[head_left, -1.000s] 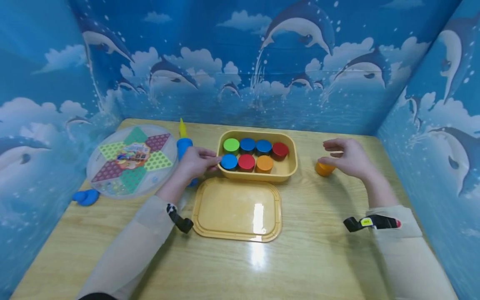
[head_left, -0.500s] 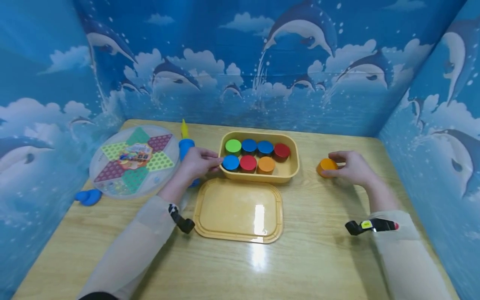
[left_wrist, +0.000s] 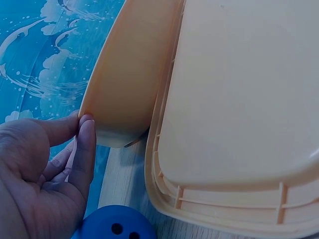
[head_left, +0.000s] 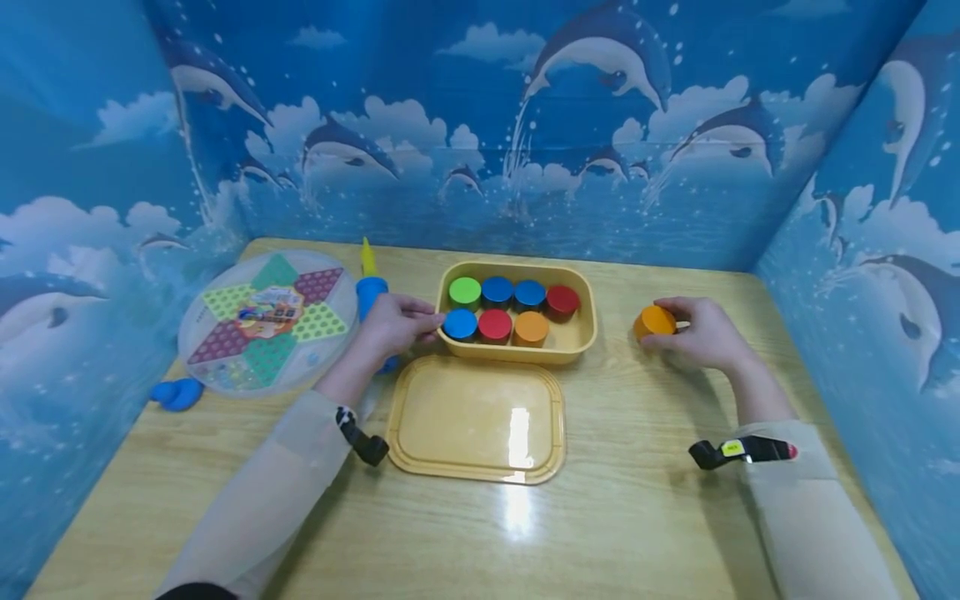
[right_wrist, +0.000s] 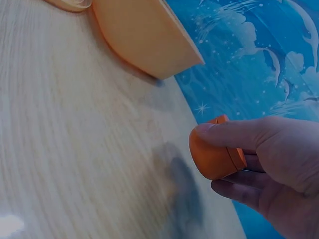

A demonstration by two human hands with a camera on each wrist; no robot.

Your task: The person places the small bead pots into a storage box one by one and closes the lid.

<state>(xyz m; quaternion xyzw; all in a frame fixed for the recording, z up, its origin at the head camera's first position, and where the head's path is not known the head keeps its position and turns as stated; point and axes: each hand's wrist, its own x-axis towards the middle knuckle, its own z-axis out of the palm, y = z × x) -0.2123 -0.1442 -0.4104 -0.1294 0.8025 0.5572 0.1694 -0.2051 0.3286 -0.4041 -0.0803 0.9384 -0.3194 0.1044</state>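
Note:
Between the thumb and fingers of my right hand point(head_left: 703, 333) is a small round orange tub point(head_left: 654, 322). The right wrist view shows this orange tub point(right_wrist: 212, 154) tilted, with a seam near one end and a shadow on the table beside it. My left hand point(head_left: 393, 327) pinches the left end rim of a yellow plastic box point(head_left: 566, 337), as the left wrist view also shows at the box wall point(left_wrist: 124, 74). Inside the box stand several similar tubs in two rows, among them a green tub point(head_left: 464, 292), a red tub point(head_left: 495, 326) and an orange tub point(head_left: 531, 328).
A yellow lid point(head_left: 476, 421) lies flat in front of the box. Left of the box are a blue tube-shaped toy point(head_left: 372, 292) with a yellow tip, a round Chinese checkers board point(head_left: 266, 321) and a small blue object point(head_left: 177, 394). Dolphin-printed curtains point(head_left: 480, 125) surround the table.
My right hand has come down round the orange tub, gripped it and raised it slightly, tilting it. My left hand stays at the box rim.

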